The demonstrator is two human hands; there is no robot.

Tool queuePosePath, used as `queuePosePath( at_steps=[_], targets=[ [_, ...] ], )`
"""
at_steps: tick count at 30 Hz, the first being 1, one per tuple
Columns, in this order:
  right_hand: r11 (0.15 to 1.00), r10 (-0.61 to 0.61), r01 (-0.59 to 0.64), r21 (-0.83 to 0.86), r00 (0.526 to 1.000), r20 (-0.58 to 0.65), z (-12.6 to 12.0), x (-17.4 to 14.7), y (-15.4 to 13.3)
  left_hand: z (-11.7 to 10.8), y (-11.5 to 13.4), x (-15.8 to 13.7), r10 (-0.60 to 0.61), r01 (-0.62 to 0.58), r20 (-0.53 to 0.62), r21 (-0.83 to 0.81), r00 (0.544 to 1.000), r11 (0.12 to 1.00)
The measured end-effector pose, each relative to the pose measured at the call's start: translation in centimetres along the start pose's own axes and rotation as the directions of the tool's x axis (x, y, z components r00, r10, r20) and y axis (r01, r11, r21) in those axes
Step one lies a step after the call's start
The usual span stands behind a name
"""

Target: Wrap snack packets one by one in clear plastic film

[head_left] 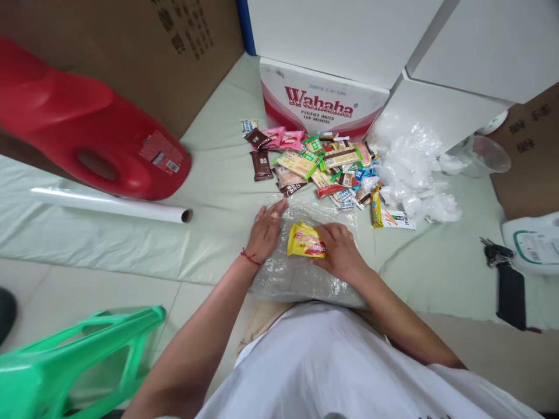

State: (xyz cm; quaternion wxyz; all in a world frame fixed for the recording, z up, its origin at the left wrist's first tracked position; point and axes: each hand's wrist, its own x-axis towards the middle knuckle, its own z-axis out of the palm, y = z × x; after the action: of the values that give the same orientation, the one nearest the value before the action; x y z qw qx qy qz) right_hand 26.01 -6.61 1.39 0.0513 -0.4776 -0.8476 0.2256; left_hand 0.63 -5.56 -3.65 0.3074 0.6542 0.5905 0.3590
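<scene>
In the head view my right hand (343, 251) grips the right end of a yellow wafer packet (303, 240) with pink and red print. The packet is over a clear plastic bag (288, 279) spread flat at the table's near edge. My left hand (265, 230), with a red string at the wrist, rests on the bag's left edge, fingers stretched out and nothing held. Just beyond both hands lies a loose pile of wrapped snacks (297, 164) in brown, pink, green and red wrappers.
A Wahaha carton (321, 105) stands behind the snacks, crumpled clear bags (410, 169) to their right. On the left are a red jug (109, 134) and a white roll (113, 206). Keys (496, 253) and a black pouch (510, 297) lie right; a green stool (82, 361) stands below left.
</scene>
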Motion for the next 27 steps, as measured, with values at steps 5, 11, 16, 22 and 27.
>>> queuePosePath(
  at_steps=[5,11,16,22,27],
  targets=[
    [0.996,0.071,-0.065,0.063,0.992,-0.102,0.2,-0.1,0.1,0.1,0.1,0.0,-0.008,0.008,0.001,-0.003,1.0,1.0],
    [0.992,0.061,-0.064,-0.113,0.998,-0.029,0.2,0.7,-1.5,0.3,-0.1,0.1,0.006,-0.006,-0.007,-0.002,1.0,1.0],
    [0.987,0.018,-0.014,-0.16,1.0,0.025,-0.2,1.0,-1.9,0.3,0.3,0.1,0.005,-0.006,0.004,0.045,1.0,0.999],
    [0.999,-0.021,0.023,-0.038,0.999,0.034,-1.9,0.9,-0.3,0.2,0.5,0.1,0.005,-0.005,0.01,0.014,1.0,1.0],
    [0.994,-0.102,0.103,-0.02,0.993,0.054,-1.7,2.4,-1.2,0.1,0.0,0.2,-0.017,0.016,-0.009,-0.091,1.0,0.996]
  ],
)
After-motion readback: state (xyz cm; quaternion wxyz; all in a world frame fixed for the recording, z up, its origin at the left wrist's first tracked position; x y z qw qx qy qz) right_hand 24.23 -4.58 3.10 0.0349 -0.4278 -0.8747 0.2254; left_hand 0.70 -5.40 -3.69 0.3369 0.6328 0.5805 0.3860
